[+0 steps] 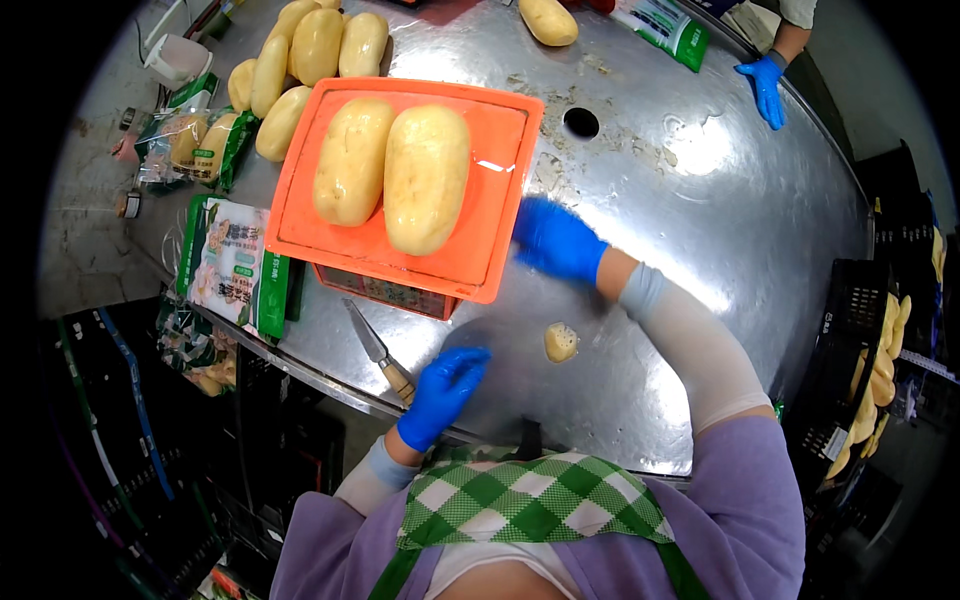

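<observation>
Orange tray (490,210), w/ 2 pale roots (428,180) atop, is best left untouched till wt settles; L hand (440,395) is held empty, fingers loosely bent; R hand (562,240) is blurred, grip can't be told.

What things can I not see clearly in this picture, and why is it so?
All in the head view:
- Right hand: blurred, apparently by motion; whether it touches the orange tray is unclear.
- Scale: mostly hidden beneath the tray.
- Co-worker: cut off by the upper right edge, only a gloved hand and part of the arm showing.
</observation>
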The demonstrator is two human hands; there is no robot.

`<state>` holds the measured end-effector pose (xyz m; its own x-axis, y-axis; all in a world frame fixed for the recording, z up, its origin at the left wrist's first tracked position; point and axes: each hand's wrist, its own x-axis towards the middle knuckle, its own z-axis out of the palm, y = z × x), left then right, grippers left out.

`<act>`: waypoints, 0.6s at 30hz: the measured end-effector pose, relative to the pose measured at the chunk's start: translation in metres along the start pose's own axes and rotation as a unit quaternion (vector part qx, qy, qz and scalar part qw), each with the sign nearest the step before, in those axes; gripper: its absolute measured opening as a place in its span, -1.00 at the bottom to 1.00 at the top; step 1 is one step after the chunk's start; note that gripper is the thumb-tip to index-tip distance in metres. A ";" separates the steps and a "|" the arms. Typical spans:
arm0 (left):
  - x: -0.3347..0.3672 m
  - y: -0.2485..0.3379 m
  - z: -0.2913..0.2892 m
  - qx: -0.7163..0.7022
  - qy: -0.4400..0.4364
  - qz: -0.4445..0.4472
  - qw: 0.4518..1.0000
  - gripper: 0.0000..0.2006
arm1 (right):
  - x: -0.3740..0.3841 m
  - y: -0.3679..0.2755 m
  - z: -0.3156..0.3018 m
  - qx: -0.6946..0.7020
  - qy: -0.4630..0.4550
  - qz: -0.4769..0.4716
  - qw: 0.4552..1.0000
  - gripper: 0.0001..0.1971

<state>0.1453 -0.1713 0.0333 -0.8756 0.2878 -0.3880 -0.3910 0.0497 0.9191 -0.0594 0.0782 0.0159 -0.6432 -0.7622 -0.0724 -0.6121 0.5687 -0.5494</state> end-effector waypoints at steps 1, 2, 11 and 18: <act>0.000 -0.001 0.001 0.001 0.003 0.000 1.000 -0.74 | 0.012 0.017 -0.014 0.008 0.034 0.025 0.999 -0.44; 0.000 -0.002 0.001 0.003 0.004 0.002 1.000 -0.74 | 0.016 0.036 -0.021 -0.036 0.121 0.014 0.992 -0.45; 0.000 0.001 -0.004 0.010 0.013 -0.006 1.000 -0.75 | -0.075 0.043 -0.032 -0.006 0.323 0.127 0.938 -0.33; 0.011 0.001 -0.007 0.005 0.006 -0.016 1.000 -0.76 | -0.294 -0.137 0.099 -0.022 0.199 0.443 0.874 0.06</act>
<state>0.1331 -0.1752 0.0299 -0.8654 0.2750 -0.4188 -0.4169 0.0684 0.9064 0.2587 0.1936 0.0298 -0.9774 0.1454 -0.1532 0.1950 0.8997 -0.3905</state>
